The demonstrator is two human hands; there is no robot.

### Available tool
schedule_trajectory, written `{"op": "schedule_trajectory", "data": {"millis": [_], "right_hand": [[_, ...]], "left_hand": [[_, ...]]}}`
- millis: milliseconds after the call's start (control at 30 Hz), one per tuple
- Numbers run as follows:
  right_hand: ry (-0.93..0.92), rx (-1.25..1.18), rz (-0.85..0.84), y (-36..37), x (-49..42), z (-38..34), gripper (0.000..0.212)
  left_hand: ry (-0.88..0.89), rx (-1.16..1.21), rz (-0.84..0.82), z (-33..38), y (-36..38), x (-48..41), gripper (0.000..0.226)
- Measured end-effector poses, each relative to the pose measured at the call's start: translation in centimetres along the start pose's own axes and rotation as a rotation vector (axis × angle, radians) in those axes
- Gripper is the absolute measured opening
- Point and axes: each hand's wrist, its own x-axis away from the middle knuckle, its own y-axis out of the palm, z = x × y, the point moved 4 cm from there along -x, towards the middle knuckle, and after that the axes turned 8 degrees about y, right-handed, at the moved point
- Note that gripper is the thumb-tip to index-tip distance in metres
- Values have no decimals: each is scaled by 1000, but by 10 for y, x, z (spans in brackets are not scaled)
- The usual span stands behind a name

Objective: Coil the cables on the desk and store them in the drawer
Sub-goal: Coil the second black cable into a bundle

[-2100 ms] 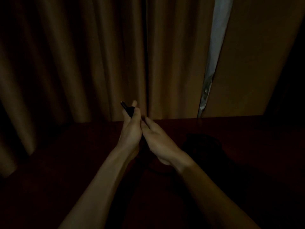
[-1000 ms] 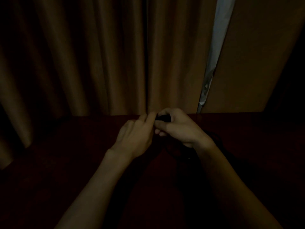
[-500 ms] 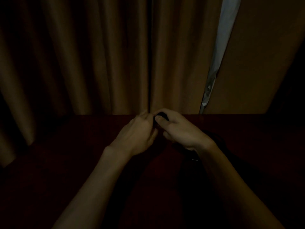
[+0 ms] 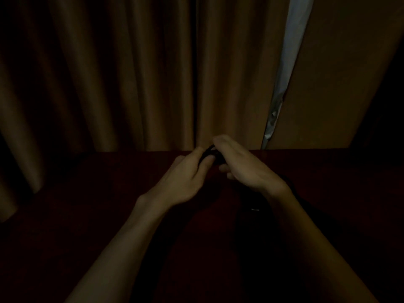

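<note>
2 hands, 1 black cable (image 4: 210,150) seen; v. dim. Both hands meet over the desk (image 4: 87,215) at its far edge, curtain (image 4: 131,73) behind. Left hand (image 4: 185,178): fingers curled, pinching cable. Right hand (image 4: 247,169): over cable, fingers nearly straight, grip can't tell.

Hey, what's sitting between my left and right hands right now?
Head view: a short stretch of black cable, pinched by the left hand and right hand at their fingertips. Too dim for more detail.

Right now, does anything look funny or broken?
Only a pale strip shows between the brown curtain and the flat panel, crumpled at its lower end. The left hand and right hand just hold a dark cable.
</note>
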Motion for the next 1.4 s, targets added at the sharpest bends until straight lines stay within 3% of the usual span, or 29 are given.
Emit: {"op": "schedule_trajectory", "data": {"millis": [67, 200, 333, 433, 567, 700, 867, 1000, 1167, 1333, 1400], "right_hand": [[25, -52, -27, -1, -3, 3, 46], [-160, 40, -1, 1, 1, -7, 35], [-344, 35, 125, 3, 5, -18, 26], [-358, 19, 189, 4, 0, -15, 20], [-336, -124, 229, 3, -4, -10, 20], [-334, -234, 191, 4, 1, -16, 24], [-287, -12, 214, 11, 3, -15, 48], [-340, 153, 297, 11, 3, -12, 45], [-392, 155, 367, 7, -2, -11, 42], [-366, 40, 244, 4, 0, -11, 32], [-385, 32, 243, -1, 0, -13, 32]], "left_hand": [[-9, -112, 7, -3, -1, 0, 23], [-151, -263, 56, -15, -6, 4, 30], [-145, -353, 33, -15, -11, 5, 29], [-132, -255, 19, -15, -7, 3, 32], [-84, 109, 86, -3, -10, -1, 24], [-65, 325, 120, 16, -6, -1, 34], [38, 42, 123, 14, -2, -2, 29], [86, -201, 37, 10, 2, -2, 24], [98, -169, -44, 9, 6, -6, 32], [117, 31, -72, 18, 8, -6, 21], [139, 26, -56, 24, 4, -6, 33]]}}
